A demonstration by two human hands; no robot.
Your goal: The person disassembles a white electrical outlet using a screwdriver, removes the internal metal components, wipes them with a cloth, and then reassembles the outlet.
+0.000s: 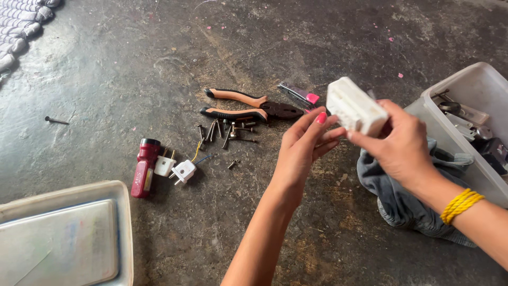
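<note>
The dark concrete floor (132, 69) spreads widest behind and to the left of both hands, a broad bare stretch up to the quilted cloth (21, 26) at the far left corner. Below and left of the left hand's grip, a pale plastic tray (123, 222) cuts in from the bottom edge. Just right of the right hand's grip stands a translucent plastic bin (468, 85) with metal parts inside, its near wall close against the wrist. Under that wrist lies a crumpled grey cloth (402, 206), running to the bin's foot.

The right hand (405, 145) is closed around a white rectangular socket block (355, 107), held up off the floor and tilted — thumb underneath, fingers behind. The left hand (304, 145) meets it from the left, fingers loosely curled, fingertips at the block's lower edge; whether they pinch something small there I cannot tell.

Beyond the left grip lie orange-and-black pliers (248, 106), and just right of them a pink-ended tool (301, 96). Left of the left grip: a red torch (144, 168), two white plugs (177, 169) with short wires, and scattered screws (225, 130) — a lone nail (55, 121) lies well apart.
</note>
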